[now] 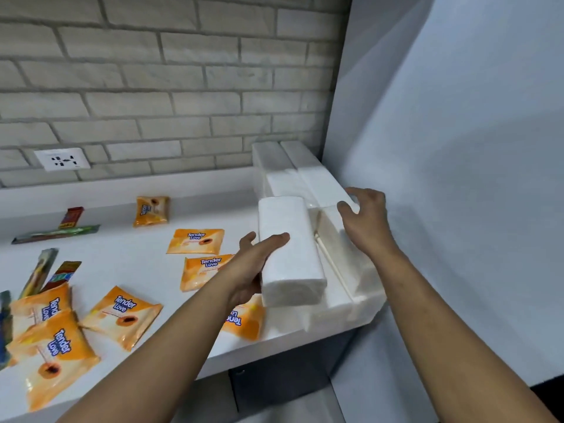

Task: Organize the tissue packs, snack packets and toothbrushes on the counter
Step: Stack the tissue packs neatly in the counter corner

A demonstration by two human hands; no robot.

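From the head view: gripped a white, film-wrapped rectangular tissue pack (290, 248) with the left hand (256, 264), fingers (276, 239) curled over its left long side, above the right end of the white tabletop (122, 264), just beside the row of white tissue packs (308, 178) along the side wall. Held the right hand (366, 221) over that row, fingers (345, 207) spread wide and holding nothing; could not tell whether touching. Judged the pack light, soft and squashy, with slippery film; best taken across its narrow width, gently. Saw orange square snack packets (195, 241) and long packaged toothbrushes (56, 234) scattered to the left.
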